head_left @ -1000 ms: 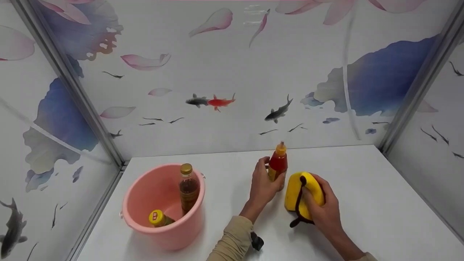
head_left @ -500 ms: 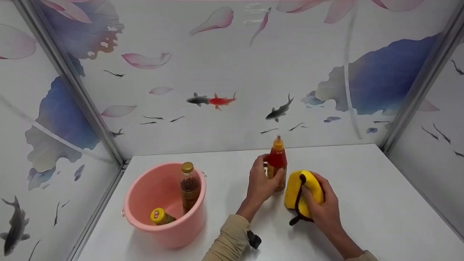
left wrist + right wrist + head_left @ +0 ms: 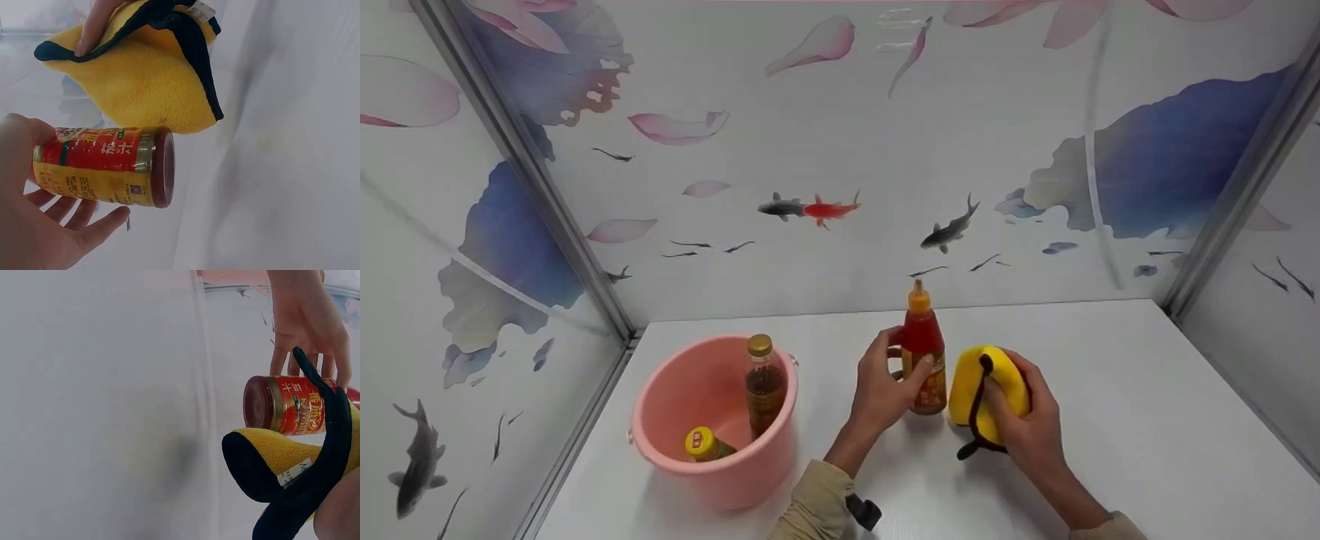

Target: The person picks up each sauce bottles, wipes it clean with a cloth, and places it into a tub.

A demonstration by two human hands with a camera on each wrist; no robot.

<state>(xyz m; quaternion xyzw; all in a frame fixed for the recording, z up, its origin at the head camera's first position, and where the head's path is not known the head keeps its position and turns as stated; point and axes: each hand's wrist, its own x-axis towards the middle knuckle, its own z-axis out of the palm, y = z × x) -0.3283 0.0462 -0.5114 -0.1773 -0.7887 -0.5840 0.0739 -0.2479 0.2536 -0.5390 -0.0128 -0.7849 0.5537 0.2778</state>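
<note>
In the head view my left hand (image 3: 885,386) grips a ketchup bottle (image 3: 924,352) with red sauce and an orange nozzle cap. Thumb and fingers lie on opposite sides of it, and it stands nearly upright. The left wrist view shows the bottle's red and yellow label (image 3: 95,169) and its base, clear of the white surface. Just right of the bottle, my right hand (image 3: 1031,427) holds a folded yellow cloth (image 3: 966,382) with dark edging, thumb pressed on the front. From the right wrist, the cloth (image 3: 281,450) overlaps part of the bottle (image 3: 301,405).
A pink bucket (image 3: 727,480) stands at the left of the white table (image 3: 1155,420). Inside it are a tall dark bottle (image 3: 765,390) with a gold cap and a yellow-lidded container (image 3: 705,444). A printed wall (image 3: 840,277) rises behind the table, with side panels left and right.
The left hand has brought the ketchup bottle left and a little nearer, away from the cloth, showing more of its label. The right hand keeps holding the cloth in nearly the same spot.
</note>
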